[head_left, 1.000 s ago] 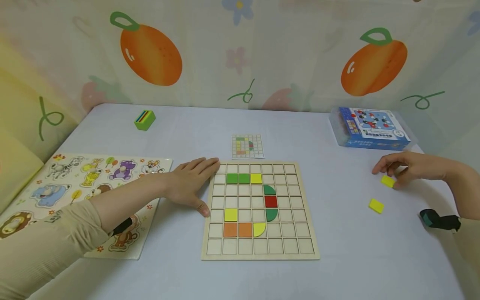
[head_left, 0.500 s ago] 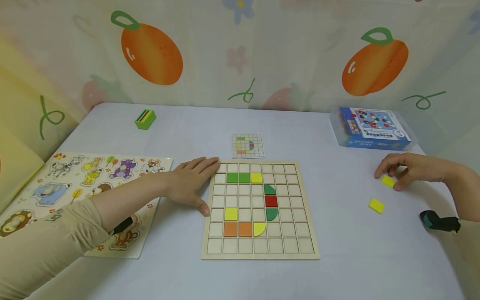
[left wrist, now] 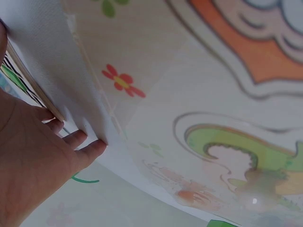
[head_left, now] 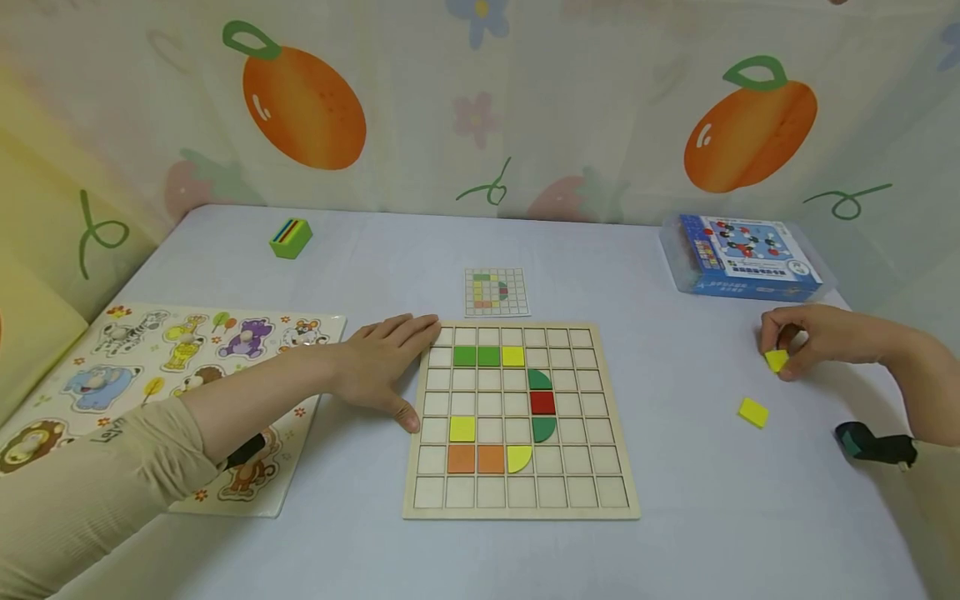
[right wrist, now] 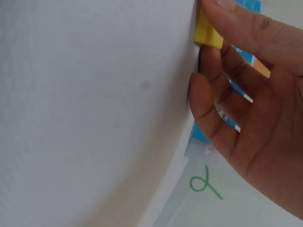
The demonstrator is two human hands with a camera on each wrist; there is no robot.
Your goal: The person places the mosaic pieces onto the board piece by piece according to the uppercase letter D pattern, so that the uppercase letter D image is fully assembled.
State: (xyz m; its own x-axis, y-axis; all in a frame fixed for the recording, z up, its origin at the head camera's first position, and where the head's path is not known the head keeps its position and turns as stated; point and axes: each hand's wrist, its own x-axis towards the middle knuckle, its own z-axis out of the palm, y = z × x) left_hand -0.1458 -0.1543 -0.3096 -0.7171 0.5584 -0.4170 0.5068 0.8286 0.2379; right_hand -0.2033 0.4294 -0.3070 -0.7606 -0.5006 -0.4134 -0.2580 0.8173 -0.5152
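My right hand (head_left: 817, 337) pinches a yellow square tile (head_left: 776, 360) between thumb and fingers at the right of the table. In the right wrist view that yellow tile (right wrist: 208, 32) is held close to the white tabletop. A second yellow tile (head_left: 753, 412) lies flat just in front. My left hand (head_left: 378, 367) rests with straight fingers along the left edge of the wooden grid board (head_left: 521, 493). On the board sit green, yellow and orange tiles, a red tile (head_left: 542, 403), and rounded green and yellow pieces. The left wrist view shows the left hand (left wrist: 42, 151) at the board's edge.
Behind the board lies a small pattern card (head_left: 497, 292). An animal puzzle board (head_left: 168, 333) lies under the left forearm. A green block (head_left: 290, 239) stands at the back left, and a blue box in clear plastic (head_left: 750, 257) at the back right.
The right hand's fingers have closed in on the yellow tile, which now sits tilted between thumb and fingers. The left hand has stayed at the board.
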